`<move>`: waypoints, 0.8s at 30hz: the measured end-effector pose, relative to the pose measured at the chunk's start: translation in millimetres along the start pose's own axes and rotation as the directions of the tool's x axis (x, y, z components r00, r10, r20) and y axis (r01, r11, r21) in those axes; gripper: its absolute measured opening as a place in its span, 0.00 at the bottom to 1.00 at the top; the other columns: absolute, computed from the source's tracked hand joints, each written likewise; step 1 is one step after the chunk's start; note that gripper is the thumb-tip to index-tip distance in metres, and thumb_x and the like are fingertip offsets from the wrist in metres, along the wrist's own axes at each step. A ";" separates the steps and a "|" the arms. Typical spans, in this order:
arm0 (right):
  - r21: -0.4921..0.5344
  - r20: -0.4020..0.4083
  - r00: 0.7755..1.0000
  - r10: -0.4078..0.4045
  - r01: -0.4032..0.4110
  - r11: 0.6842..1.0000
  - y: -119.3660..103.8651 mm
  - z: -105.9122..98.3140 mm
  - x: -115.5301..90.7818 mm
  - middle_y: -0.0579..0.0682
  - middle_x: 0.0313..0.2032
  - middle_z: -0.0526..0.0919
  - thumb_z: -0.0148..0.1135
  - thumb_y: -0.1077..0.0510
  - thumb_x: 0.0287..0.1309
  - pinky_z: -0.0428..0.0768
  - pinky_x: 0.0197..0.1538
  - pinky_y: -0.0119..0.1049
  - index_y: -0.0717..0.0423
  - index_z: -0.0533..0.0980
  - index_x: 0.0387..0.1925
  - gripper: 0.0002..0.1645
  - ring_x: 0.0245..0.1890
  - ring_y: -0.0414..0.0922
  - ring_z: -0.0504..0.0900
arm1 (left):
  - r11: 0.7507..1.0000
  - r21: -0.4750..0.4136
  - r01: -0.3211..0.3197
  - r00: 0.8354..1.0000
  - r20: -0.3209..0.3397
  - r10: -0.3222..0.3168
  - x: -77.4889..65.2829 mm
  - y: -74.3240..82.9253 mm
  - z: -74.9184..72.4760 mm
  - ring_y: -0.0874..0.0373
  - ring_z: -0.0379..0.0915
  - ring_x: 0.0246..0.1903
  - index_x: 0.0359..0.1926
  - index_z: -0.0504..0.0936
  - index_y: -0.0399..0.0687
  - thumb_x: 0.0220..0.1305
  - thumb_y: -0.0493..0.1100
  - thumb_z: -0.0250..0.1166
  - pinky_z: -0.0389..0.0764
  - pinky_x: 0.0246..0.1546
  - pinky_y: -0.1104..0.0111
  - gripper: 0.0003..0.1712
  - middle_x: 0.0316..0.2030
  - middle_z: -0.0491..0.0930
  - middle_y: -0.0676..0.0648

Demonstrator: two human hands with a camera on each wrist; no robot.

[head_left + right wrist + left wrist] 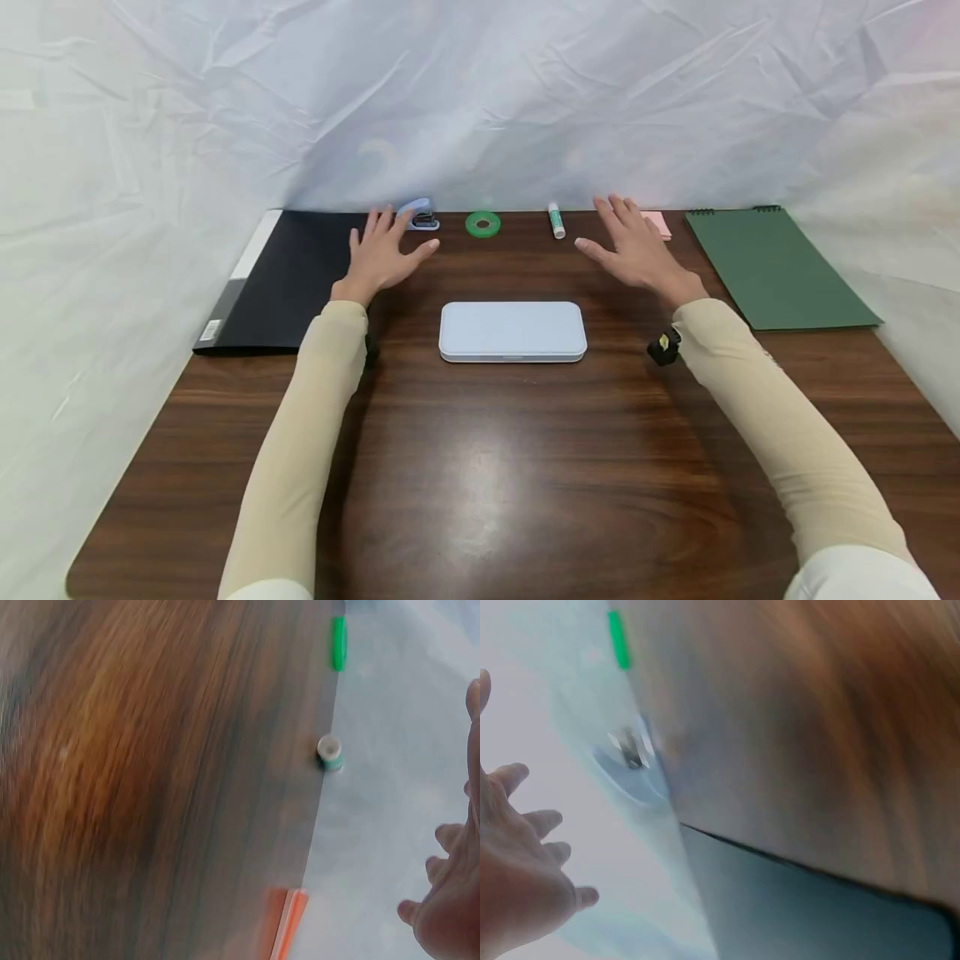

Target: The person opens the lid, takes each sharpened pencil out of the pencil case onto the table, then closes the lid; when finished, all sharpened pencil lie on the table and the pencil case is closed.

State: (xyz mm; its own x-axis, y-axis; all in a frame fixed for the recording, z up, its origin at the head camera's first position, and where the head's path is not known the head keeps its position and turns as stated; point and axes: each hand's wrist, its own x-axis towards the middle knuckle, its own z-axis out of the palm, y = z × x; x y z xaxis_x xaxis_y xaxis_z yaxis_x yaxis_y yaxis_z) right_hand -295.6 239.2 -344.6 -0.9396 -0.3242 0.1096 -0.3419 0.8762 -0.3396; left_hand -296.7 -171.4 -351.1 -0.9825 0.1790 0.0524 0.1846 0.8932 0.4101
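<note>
With the left hand (381,260) near the stapler (420,217) and the right hand (637,252) near the notes (659,224), fingers spread and empty toward the worktop's (480,467) far edge, slow, level movement should best avoid knocking either or the case (512,330) midway between the side edges.

From where I'm standing, 6 = near edge: table (600,475) dark brown woodgrain, glare patch toward 6. Folder (296,271) black, flat at 10, pale strip along its 9 side, barcode near its 7 corner. Tape (470,226) green roll, flat at 12. Glue (555,218) green/white, at 1, one end toward 6. Pad (780,271) green, at 2, coil on its 12 edge. Sheet (480,100) white, wrinkled, past 12, also at 9 and 3.
</note>
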 end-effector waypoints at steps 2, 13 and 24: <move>0.025 0.004 0.999 -0.040 0.040 0.999 -4.6 -0.6 -1.3 0.59 0.80 0.38 0.41 0.26 0.68 0.41 0.74 0.65 0.50 0.40 0.80 0.53 0.79 0.60 0.35 | 0.998 -0.018 -0.053 0.998 0.014 0.053 -1.8 8.5 -1.3 0.46 0.23 0.79 0.80 0.46 0.60 0.65 0.76 0.48 0.31 0.72 0.38 0.51 0.80 0.38 0.42; 0.117 0.091 0.989 -0.115 0.105 0.988 -27.5 -2.4 -13.1 0.50 0.80 0.40 0.49 0.29 0.67 0.45 0.75 0.62 0.42 0.38 0.80 0.53 0.80 0.54 0.39 | 0.974 -0.086 -0.210 0.955 0.195 0.223 -23.9 31.7 7.8 0.46 0.35 0.79 0.79 0.52 0.63 0.65 0.70 0.56 0.48 0.72 0.39 0.47 0.80 0.45 0.45; 0.152 0.240 0.949 -0.202 0.169 0.974 -52.3 11.2 -31.9 0.50 0.78 0.53 0.59 0.31 0.63 0.55 0.74 0.58 0.43 0.49 0.79 0.52 0.78 0.53 0.51 | 0.939 -0.138 -0.315 0.833 0.433 0.344 -47.1 57.2 24.5 0.46 0.49 0.76 0.78 0.56 0.60 0.58 0.64 0.70 0.55 0.73 0.47 0.52 0.76 0.57 0.47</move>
State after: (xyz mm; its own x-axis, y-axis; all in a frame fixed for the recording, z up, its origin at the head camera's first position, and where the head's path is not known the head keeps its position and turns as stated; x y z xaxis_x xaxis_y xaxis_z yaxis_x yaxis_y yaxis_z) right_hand -247.6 199.8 -340.8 -0.8196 -0.5707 -0.0515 -0.4896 0.7442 -0.4544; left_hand -239.3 -118.6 -352.3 -0.7438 0.6347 -0.2094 0.4796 0.7250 0.4943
